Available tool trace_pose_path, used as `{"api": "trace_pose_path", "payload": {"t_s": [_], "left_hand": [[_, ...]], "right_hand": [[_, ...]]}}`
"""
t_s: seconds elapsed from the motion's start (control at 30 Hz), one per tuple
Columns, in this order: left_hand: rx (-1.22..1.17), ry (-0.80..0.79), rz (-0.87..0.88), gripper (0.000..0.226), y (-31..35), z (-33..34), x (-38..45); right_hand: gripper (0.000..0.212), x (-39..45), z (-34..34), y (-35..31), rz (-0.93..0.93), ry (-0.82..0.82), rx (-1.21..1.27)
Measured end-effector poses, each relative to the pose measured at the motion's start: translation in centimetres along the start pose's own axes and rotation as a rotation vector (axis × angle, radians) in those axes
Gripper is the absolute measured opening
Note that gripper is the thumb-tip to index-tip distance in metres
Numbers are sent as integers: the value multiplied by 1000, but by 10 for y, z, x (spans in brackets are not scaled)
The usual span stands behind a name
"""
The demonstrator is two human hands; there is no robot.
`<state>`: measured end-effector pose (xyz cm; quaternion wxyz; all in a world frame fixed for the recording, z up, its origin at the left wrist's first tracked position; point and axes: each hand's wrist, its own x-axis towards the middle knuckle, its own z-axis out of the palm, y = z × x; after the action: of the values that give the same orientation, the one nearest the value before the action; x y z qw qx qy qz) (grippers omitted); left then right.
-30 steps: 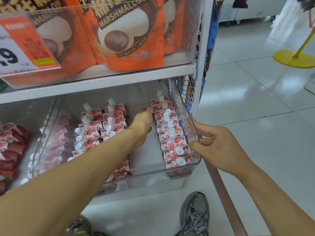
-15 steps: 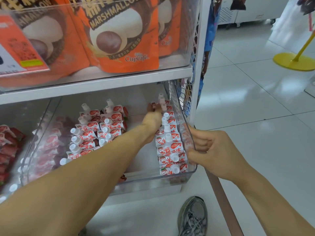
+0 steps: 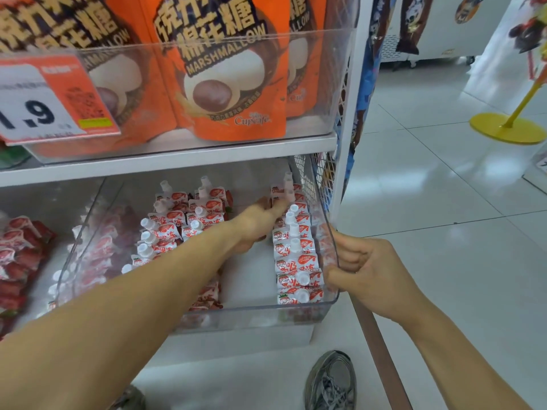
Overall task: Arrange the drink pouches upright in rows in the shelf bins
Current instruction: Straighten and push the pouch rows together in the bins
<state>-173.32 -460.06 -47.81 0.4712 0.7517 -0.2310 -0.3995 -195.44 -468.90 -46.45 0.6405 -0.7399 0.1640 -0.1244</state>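
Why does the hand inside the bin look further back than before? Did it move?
Yes. The left hand has reached deeper into the clear bin, along the right-hand row of pouches toward the back. The right hand stays gripping the bin's right rim.

Left arm stretched forward, bare forearm running diagonally up from lower left. Left hand (image 3: pixel 257 221) at far end, back of hand up, fingers reaching forward, fingertips touching pouch. Right forearm enters from lower right. Right hand (image 3: pixel 367 269) held nearer body, fingers curled, pinching bin rim, thumb below fingers.
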Motion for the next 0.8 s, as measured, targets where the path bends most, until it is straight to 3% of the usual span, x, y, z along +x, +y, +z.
{"api": "trace_pose_path", "payload": {"t_s": [0.07, 0.13, 0.27, 0.4, 0.47, 0.53, 0.6, 0.67, 0.73, 0.77, 0.8], "left_hand": [[-61, -110, -37, 80, -13, -3, -28], [-60, -229, 10, 65, -26, 4, -47], [97, -96, 164, 70, -31, 24, -47], [35, -109, 106, 74, -25, 25, -47], [172, -110, 87, 83, -12, 14, -62], [445, -7, 150, 98, -2, -7, -84], [707, 197, 339, 93, -4, -36, -118], [903, 374, 464, 77, -19, -68, -150], [1006, 504, 435, 78, -43, -99, -169], [1040, 546, 404, 82, -55, -111, -173], [1069, 565, 394, 82, -65, -118, -175]], "right_hand": [[59, 0, 1, 0, 1, 13, -8], [59, 0, 1, 0, -9, 22, -15], [59, 0, 4, 0, -33, 46, -11], [58, 1, 2, -3, -16, 91, -40], [58, 1, 1, -6, 5, 85, -42], [60, -5, 0, -10, 38, 36, -125], [61, -13, 4, -16, 41, 64, -236], [47, -25, 18, -30, -66, 390, -313], [29, -30, 44, -49, -296, 659, -372], [22, -27, 61, -57, -381, 621, -382], [21, -23, 79, -59, -414, 478, -382]]}}
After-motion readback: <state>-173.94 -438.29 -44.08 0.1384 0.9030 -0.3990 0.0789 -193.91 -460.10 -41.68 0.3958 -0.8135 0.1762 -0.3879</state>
